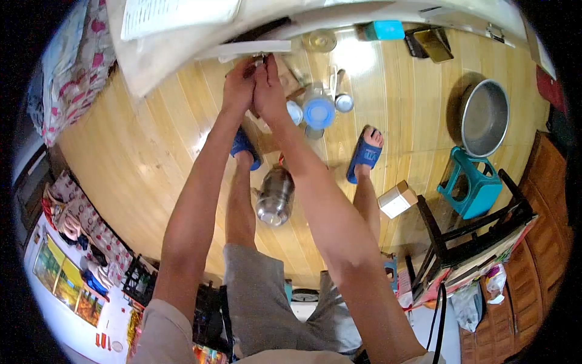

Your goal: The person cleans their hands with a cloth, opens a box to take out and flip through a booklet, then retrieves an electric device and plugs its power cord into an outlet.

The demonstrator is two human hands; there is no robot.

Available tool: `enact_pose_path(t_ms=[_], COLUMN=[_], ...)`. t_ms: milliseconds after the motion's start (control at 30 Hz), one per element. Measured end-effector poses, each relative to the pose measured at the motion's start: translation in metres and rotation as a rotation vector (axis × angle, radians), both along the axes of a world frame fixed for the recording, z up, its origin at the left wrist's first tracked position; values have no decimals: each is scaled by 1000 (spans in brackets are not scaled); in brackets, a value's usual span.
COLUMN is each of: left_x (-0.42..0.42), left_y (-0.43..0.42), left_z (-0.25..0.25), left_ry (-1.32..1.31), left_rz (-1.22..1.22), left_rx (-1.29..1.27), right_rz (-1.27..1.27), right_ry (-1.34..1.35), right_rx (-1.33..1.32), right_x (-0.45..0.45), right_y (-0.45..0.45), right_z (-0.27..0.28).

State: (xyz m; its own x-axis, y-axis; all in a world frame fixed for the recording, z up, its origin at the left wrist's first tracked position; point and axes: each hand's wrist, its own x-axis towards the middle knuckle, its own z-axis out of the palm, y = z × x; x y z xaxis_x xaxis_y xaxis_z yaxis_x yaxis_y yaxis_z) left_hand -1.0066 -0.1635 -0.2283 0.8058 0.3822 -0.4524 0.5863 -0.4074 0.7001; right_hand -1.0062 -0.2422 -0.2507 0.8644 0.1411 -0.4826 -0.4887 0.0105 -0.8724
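Note:
My left hand (239, 86) and my right hand (268, 90) are close together, fingers closed around a small shiny metallic piece (259, 60) whose kind I cannot make out. Just beyond the fingers is a long white strip (260, 47); whether they touch it is unclear. A brownish box-like thing (290, 80) is partly hidden behind my right hand. Right of the hands stand a clear container with a blue lid (319, 113), a smaller pale-lidded jar (294, 112) and a small round tin (344, 102).
A metal flask (276, 197) stands between my slippered feet. Farther right are a large metal pot (485, 118), a teal stool (476, 188), a small carton (397, 199) and a dark-framed table (473, 242). A glass dish (320, 40) and cyan box (385, 30) lie ahead.

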Motion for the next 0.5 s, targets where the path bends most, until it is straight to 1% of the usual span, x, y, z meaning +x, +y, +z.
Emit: enact_pose_path(t_ms=[67, 100, 133, 167, 200, 233, 267, 333, 367, 400, 467, 500], left_x=[-8, -13, -13, -19, -26, -29, -37, -41, -49, -55, -68, -79], left_y=[0, 3, 4, 5, 6, 8, 9, 15, 24, 26, 33, 38], left_z=[-1, -9, -15, -15, -11, -10, -5, 4, -2, 0, 4, 6], left_ry=[-104, -88, -109, -100, -74, -123, -120, -43, -48, -71, -24, -20], left_rz=[-90, -95, -112, -80, -45, -82, -97, -193, -233, -254, -264, -265], left_rx=[31, 141, 145, 96, 48, 54, 64, 126, 196, 231, 213, 225], right_rz=[63, 47, 42, 37, 36, -13, -26, -118, -206, -212, -201, -270], right_ry=[-36, -49, -54, -49, -26, 89, 92, -43, -12, -18, 64, 105], right_rx=[17, 19, -14, -45, -75, 43, 55, 14, 173, 180, 162, 239], right_x=[-10, -10, -12, -22, -31, -34, -48, -62, -70, -79, -102, -114], right_y=[-7, -6, -4, -1, 0, -6, -2, 13, 15, 19, 31, 42], right_z=[-8, -9, -10, -10, 8, 21, 20, 7, 10, 8, -2, -5])
